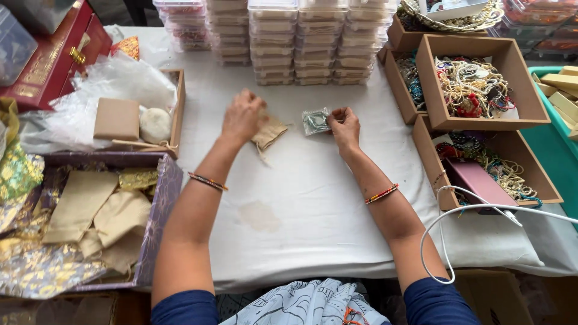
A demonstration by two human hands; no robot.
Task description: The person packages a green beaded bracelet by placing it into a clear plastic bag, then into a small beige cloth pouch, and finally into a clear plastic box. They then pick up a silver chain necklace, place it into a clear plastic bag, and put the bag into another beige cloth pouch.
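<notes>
My left hand [242,116] grips a small beige cloth pouch [270,131] on the white tablecloth [301,198], its drawstring trailing toward me. My right hand [344,125] pinches the edge of a small clear plastic packet [315,120] with greenish jewellery inside, which lies just right of the pouch. Both wrists wear thin coloured bangles. The two hands are a short gap apart near the table's middle.
Stacks of clear plastic boxes [301,39] line the back. Wooden trays of beaded jewellery [475,87] stand at right, one holding a pink box [475,180]. A purple box of beige pouches [102,222] sits at left, behind it a tray with a brown box [117,118]. A white cable [445,241] loops at right.
</notes>
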